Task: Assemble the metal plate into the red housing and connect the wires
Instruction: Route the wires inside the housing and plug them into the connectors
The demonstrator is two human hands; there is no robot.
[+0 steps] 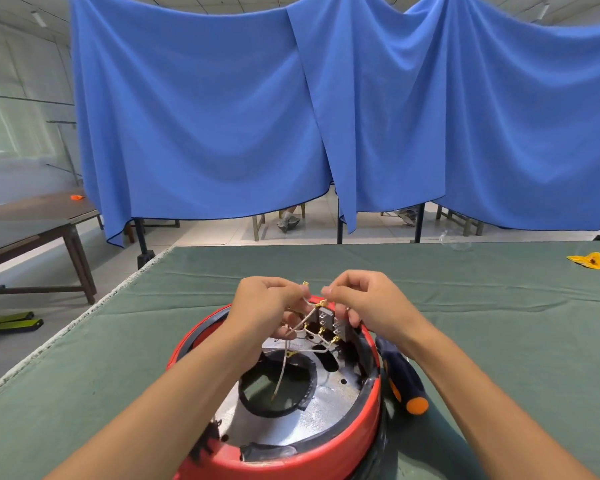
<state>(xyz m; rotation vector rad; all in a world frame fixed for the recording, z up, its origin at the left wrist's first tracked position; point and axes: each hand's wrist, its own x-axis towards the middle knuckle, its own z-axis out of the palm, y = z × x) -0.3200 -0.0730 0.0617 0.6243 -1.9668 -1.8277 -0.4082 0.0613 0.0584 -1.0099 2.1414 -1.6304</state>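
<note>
Both hands, left (264,303) and right (364,299), pinch white wires (307,327) above the red housing (326,455) rim.

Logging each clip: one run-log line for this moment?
left hand: pinching white wire | right hand: pinching it too | round red housing: silver metal plate inside

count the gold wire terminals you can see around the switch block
About 6: one above the left hand at, one between the fingertips, three low on the switch block, one on the metal plate. Others may be hidden.
</note>
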